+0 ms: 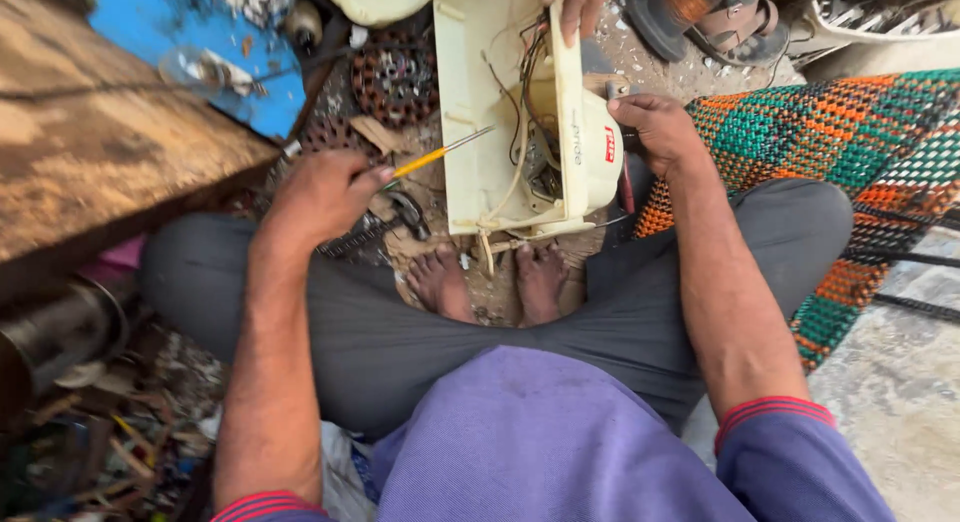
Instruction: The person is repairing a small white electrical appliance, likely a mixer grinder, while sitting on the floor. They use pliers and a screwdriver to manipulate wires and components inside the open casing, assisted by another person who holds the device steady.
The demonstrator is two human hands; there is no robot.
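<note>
- The left hand [322, 194] is pinching one screwdriver [440, 154] with a yellow handle, its metal shaft pointing into the open housing.
- The right hand [658, 130] is curling its fingers around the rounded end of one cream plastic appliance housing [500, 102], which is standing on the floor just in front of two bare feet [490, 280].
- Several loose wires [520, 82] are hanging inside the housing.
- A third hand [578, 4], belonging to another person, is gripping the housing's top edge.
- One woven mat [850, 152] is lying at the right; two round motor parts [392, 77] are lying at the left.
</note>
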